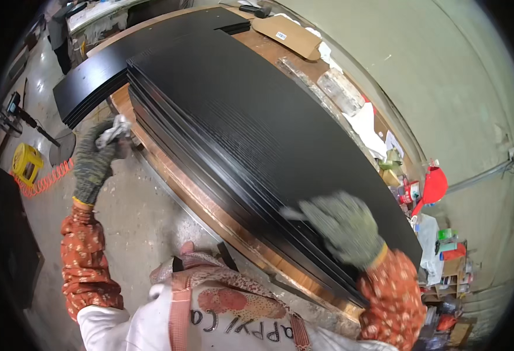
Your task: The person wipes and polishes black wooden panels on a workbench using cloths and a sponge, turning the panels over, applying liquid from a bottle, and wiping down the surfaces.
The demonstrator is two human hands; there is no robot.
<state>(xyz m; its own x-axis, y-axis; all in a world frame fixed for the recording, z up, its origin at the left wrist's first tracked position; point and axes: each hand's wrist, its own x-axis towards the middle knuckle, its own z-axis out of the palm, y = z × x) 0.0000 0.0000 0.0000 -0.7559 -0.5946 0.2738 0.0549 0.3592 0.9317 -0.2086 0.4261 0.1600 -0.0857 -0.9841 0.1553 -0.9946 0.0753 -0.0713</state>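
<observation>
A tall stack of long, flat black boards (pixel 257 117) lies on a wooden workbench in front of me. My left hand (pixel 93 161), in a mottled grey-green knit glove, is off the near left side of the stack, closed on a crumpled white rag (pixel 115 130). Gloved the same way, my right hand (pixel 343 228) is over the near right part of the top board, by its near edge. Motion smears its fingers, which point left, so I cannot make out whether they hold anything.
More black boards (pixel 93 82) jut out at the far left. Beyond the stack lie a cardboard piece (pixel 286 36), white paper (pixel 367 130) and a red cap-like item (pixel 434 186). A yellow bucket (pixel 27 164) and an orange coiled hose (pixel 43 186) are on the floor at left. Another person (pixel 59 38) stands far left.
</observation>
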